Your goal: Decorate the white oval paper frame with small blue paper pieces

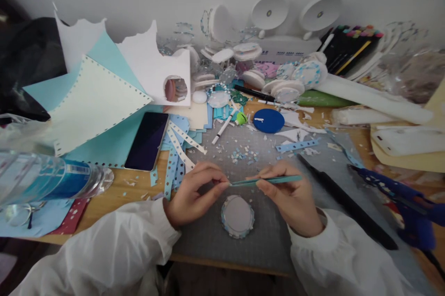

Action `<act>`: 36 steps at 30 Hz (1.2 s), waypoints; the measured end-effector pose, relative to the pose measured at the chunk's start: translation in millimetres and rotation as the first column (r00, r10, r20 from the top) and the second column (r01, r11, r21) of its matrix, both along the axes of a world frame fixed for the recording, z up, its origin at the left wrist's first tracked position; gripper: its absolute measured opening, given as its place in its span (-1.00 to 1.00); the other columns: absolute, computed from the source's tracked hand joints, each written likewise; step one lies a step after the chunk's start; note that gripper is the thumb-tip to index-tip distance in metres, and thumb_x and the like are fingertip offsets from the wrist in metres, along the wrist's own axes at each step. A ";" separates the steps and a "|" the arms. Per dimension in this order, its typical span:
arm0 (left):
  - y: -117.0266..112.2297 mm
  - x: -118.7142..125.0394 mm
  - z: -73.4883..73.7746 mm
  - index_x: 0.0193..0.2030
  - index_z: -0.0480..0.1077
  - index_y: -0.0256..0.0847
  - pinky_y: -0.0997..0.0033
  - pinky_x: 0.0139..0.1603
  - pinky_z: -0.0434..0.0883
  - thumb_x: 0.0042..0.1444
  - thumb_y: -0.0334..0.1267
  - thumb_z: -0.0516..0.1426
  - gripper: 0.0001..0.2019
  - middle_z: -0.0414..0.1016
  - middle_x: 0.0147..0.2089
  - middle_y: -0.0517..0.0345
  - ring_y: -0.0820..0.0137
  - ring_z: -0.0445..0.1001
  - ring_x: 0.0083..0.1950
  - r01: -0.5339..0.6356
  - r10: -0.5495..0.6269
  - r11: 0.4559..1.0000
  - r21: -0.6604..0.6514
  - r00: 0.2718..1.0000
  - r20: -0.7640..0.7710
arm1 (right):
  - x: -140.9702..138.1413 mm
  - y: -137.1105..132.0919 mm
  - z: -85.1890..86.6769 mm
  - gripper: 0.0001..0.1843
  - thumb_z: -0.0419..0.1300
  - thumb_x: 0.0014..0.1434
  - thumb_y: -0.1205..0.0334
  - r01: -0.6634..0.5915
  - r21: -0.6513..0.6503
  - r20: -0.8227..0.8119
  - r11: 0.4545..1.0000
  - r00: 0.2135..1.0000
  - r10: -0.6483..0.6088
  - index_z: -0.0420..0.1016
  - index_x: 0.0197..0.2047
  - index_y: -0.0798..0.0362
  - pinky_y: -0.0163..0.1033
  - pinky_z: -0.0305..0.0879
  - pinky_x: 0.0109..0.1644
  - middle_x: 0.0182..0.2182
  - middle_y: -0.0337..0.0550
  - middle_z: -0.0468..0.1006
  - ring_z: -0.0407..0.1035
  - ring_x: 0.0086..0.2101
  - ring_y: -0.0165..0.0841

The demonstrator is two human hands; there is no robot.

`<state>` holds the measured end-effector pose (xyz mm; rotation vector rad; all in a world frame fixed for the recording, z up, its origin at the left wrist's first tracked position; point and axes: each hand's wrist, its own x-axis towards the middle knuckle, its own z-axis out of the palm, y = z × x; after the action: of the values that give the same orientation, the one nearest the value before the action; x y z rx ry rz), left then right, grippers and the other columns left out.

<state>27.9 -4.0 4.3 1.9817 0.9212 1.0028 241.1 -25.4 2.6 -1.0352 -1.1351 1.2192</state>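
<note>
Teal pc (283,179) held; disc (237,215) nr edge (231,264).

The head camera looks down across the table (120,191).

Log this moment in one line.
right hand: holding slim teal tool | left hand: pinched at tool's end | pale round piece: on grey mat

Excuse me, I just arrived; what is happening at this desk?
The right hand holds a slim, flat teal piece, while the left hand pinches its opposite end. Nearer the body, a round pale disc with a speckled rim lies on the grey mat. A blue glue gun rests at the right.
</note>
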 end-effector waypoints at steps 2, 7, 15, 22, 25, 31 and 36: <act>0.1 0.3 -0.5 -0.28 0.45 -0.24 0.36 -0.16 0.41 0.20 -0.34 0.13 -0.92 0.50 -0.30 0.04 0.36 0.47 -0.23 -0.002 0.002 1.000 -0.003 1.000 0.001 | -0.7 0.0 0.7 -0.82 0.38 0.02 0.22 -0.012 0.005 0.017 1.000 1.000 0.012 0.43 -0.43 0.01 -0.28 0.49 -0.34 -0.44 -0.21 0.57 0.55 -0.38 -0.30; 0.4 0.2 -1.2 -0.28 0.44 -0.24 0.38 -0.18 0.41 0.19 -0.36 0.14 -0.94 0.49 -0.30 0.06 0.37 0.46 -0.23 0.002 -0.002 1.000 -0.012 1.000 0.004 | 0.6 0.8 -2.6 -0.82 0.37 0.03 0.23 -0.010 -0.002 0.001 1.000 1.000 0.010 0.42 -0.44 0.00 -0.25 0.49 -0.33 -0.45 -0.22 0.55 0.53 -0.38 -0.30; 3.6 0.8 -5.5 -0.29 0.43 -0.23 0.43 -0.23 0.40 0.15 -0.40 0.16 -0.97 0.45 -0.32 0.10 0.41 0.44 -0.27 -0.066 0.066 0.998 0.023 0.998 -0.015 | 6.8 6.4 -6.4 -0.83 0.37 0.05 0.23 0.058 -0.009 -0.087 0.998 0.995 -0.059 0.43 -0.39 0.00 -0.31 0.41 -0.36 -0.52 -0.30 0.48 0.40 -0.50 -0.45; 3.1 0.5 -8.2 -0.26 0.47 -0.24 0.50 -0.31 0.40 0.16 -0.40 0.15 -0.94 0.50 -0.34 0.12 0.46 0.44 -0.34 -0.178 0.177 0.983 0.038 0.984 0.015 | 10.6 9.4 -10.8 -0.86 0.34 0.07 0.27 0.119 0.063 -0.006 0.991 0.993 -0.119 0.42 -0.38 -0.01 -0.30 0.41 -0.30 -0.46 -0.28 0.51 0.47 -0.39 -0.40; 0.1 -0.5 -9.6 -0.24 0.47 -0.25 0.56 -0.48 0.32 0.24 -0.32 0.09 -0.87 0.43 -0.54 0.24 0.52 0.37 -0.53 -0.210 0.213 0.975 -0.078 0.977 0.029 | 9.8 9.9 -6.5 -0.87 0.34 0.05 0.32 0.209 0.181 0.106 0.961 0.967 -0.230 0.45 -0.40 0.00 -0.33 0.42 -0.34 -0.43 -0.25 0.54 0.48 -0.39 -0.40; -2.2 0.0 -7.1 -0.13 0.47 -0.24 0.58 -0.48 0.28 0.15 -0.36 0.14 -0.85 0.42 -0.35 0.17 0.53 0.31 -0.47 -0.232 0.233 0.973 -0.015 0.971 0.048 | -4.0 -1.2 13.3 -0.84 0.29 0.05 0.46 0.167 0.503 0.277 0.848 0.898 -0.341 0.48 -0.33 0.01 -0.16 0.47 -0.25 -0.39 -0.19 0.59 0.53 -0.31 -0.27; -3.0 -1.6 -4.6 -0.27 0.44 -0.25 0.54 -0.45 0.23 0.23 -0.32 0.07 -0.86 0.36 -0.44 0.20 0.50 0.29 -0.46 -0.236 0.238 0.970 -0.052 0.971 0.031 | -15.0 -12.1 28.3 -0.71 0.26 0.05 0.57 -0.048 0.690 0.450 0.722 0.810 -0.376 0.48 -0.21 0.03 -0.15 0.44 -0.28 -0.28 -0.10 0.62 0.50 -0.30 -0.29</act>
<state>26.3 -7.0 -0.2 1.8369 1.1719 1.1335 226.1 -37.5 30.9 -0.9016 -1.7296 0.2378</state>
